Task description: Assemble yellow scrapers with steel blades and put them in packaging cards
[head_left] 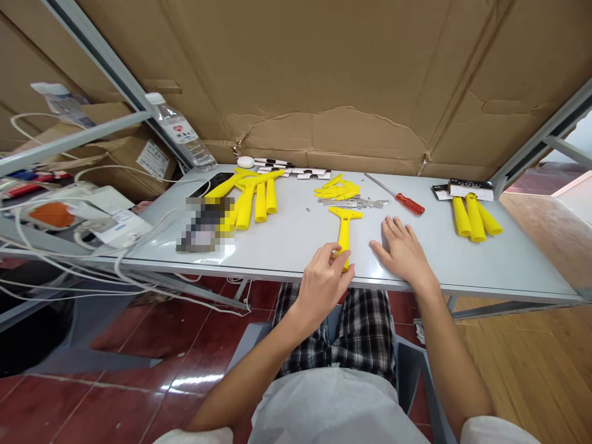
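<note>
My left hand (325, 277) is closed on the handle of a yellow scraper (345, 231), which lies on the table with its wide head pointing away from me. Flat on the tabletop to the right rests my right hand (406, 250), fingers spread and holding nothing. Just beyond the scraper's head are thin metal blades (374, 202), some tiny screws and a small pile of flat yellow pieces (340, 189). A screwdriver (407, 201) with a red handle lies past my right fingertips.
Several yellow scraper handles (260, 200) lie at the left, near a dark phone (213, 184) and a pixelated patch. Yellow scrapers with black-and-white cards (472, 188) are at the right. A water bottle (182, 132) leans by the frame; white cables (115, 246) hang at the left.
</note>
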Demonstrator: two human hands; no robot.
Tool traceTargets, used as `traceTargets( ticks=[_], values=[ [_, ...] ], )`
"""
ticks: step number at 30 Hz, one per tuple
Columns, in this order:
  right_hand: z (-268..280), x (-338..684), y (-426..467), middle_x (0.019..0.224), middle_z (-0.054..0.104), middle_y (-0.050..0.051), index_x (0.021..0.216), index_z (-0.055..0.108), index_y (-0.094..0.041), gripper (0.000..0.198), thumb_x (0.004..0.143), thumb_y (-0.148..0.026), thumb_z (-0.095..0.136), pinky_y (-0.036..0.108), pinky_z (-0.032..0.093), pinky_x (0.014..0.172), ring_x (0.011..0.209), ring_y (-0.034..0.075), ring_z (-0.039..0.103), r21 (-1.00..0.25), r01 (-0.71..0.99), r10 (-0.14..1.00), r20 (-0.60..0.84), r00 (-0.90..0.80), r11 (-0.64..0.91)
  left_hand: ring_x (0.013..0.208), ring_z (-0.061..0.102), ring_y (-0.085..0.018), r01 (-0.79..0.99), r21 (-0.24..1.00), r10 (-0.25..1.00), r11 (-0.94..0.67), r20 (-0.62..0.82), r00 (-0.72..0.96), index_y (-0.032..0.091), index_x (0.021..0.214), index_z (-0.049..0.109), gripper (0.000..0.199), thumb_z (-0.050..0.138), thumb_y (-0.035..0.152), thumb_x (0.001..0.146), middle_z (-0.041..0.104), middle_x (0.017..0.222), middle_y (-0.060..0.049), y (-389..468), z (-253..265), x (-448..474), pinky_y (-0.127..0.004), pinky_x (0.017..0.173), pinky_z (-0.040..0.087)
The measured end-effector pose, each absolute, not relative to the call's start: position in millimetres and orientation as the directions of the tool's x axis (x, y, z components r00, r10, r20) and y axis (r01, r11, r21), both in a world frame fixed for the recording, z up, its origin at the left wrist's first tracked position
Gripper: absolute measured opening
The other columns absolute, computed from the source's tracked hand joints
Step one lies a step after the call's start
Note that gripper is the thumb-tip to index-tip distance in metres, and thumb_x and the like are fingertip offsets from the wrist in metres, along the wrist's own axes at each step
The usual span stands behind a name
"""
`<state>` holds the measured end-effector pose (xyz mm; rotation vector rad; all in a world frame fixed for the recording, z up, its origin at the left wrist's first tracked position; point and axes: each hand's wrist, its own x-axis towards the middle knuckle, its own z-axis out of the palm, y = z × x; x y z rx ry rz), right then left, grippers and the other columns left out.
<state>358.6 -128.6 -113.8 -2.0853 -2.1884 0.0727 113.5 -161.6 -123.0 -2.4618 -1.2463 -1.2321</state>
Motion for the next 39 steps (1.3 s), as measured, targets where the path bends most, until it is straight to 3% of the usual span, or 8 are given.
traceTargets(
  ticks=[11,17,25,28,31,33,36,39],
  values=[
    [-109,356,-130,0.186,0.022,0.010,0.180,0.037,-0.008,0.087,0.113,-0.064,0.032,0.058,0.022,0.152,0.181,0.031,0.020,-0.116,0.993,0.999,0.030,-0.031,0.034,0.095,0.080,-0.025,0.717,0.301,0.698,-0.629,0.626,0.349,0.020,0.120,0.080,0.021,0.081,0.020,0.099,0.076,0.126,-0.014,-129,-128,114,-0.043,0.089,0.071],
    [-114,358,-129,0.186,0.023,0.011,0.179,0.039,-0.007,0.088,0.113,-0.065,0.031,0.060,0.022,0.151,0.180,0.033,0.021,-0.136,0.989,0.998,0.049,-0.045,0.051,0.093,0.080,-0.024,0.696,0.285,0.659,-0.659,0.665,0.352,0.018,0.120,0.079,0.021,0.082,0.019,0.099,0.076,0.124,-0.014,-136,-126,113,-0.040,0.086,0.071],
    [-120,361,-128,0.184,0.027,0.015,0.177,0.042,-0.007,0.089,0.113,-0.067,0.029,0.061,0.025,0.149,0.179,0.034,0.025,-0.135,0.988,0.993,0.099,-0.063,0.076,0.096,0.080,-0.024,0.656,0.346,0.692,-0.671,0.611,0.385,0.021,0.125,0.076,0.034,0.089,0.037,0.098,0.076,0.130,-0.014,-151,-119,112,-0.040,0.089,0.070],
    [-120,361,-128,0.184,0.029,0.016,0.176,0.043,-0.006,0.089,0.113,-0.067,0.029,0.062,0.026,0.149,0.178,0.035,0.026,-0.130,0.988,0.991,0.112,-0.070,0.084,0.108,0.081,-0.026,0.621,0.394,0.705,-0.677,0.590,0.393,0.022,0.141,0.071,0.046,0.081,0.047,0.104,0.076,0.133,-0.015,-139,-113,106,-0.042,0.097,0.069],
    [-119,361,-128,0.184,0.028,0.015,0.177,0.041,-0.007,0.090,0.113,-0.067,0.028,0.062,0.025,0.149,0.179,0.035,0.025,-0.128,0.989,0.993,0.094,-0.066,0.078,0.120,0.079,-0.028,0.617,0.428,0.730,-0.661,0.556,0.397,0.019,0.144,0.070,0.040,0.063,0.044,0.114,0.077,0.134,-0.016,-118,-108,94,-0.044,0.108,0.066],
    [-118,361,-128,0.185,0.027,0.014,0.178,0.041,-0.007,0.090,0.113,-0.067,0.028,0.061,0.024,0.150,0.179,0.035,0.024,-0.129,0.989,0.995,0.080,-0.059,0.069,0.135,0.073,-0.032,0.667,0.385,0.749,-0.638,0.510,0.422,0.017,0.147,0.071,0.042,0.057,0.041,0.115,0.076,0.142,-0.019,-104,-106,85,-0.051,0.118,0.060],
    [-116,360,-128,0.185,0.026,0.013,0.178,0.041,-0.007,0.089,0.112,-0.067,0.029,0.061,0.024,0.150,0.179,0.035,0.024,-0.132,0.989,0.996,0.073,-0.054,0.063,0.159,0.056,-0.038,0.739,0.287,0.780,-0.610,0.383,0.495,0.017,0.157,0.067,0.050,0.053,0.043,0.116,0.061,0.169,-0.022,-90,-109,74,-0.062,0.131,0.047],
    [-116,360,-128,0.185,0.025,0.012,0.178,0.040,-0.007,0.089,0.112,-0.067,0.029,0.061,0.024,0.150,0.179,0.034,0.023,-0.132,0.989,0.997,0.063,-0.054,0.062,0.168,0.046,-0.039,0.783,0.213,0.804,-0.584,0.282,0.523,0.016,0.162,0.063,0.056,0.049,0.046,0.117,0.051,0.179,-0.023,-88,-113,72,-0.064,0.136,0.038]
  ],
)
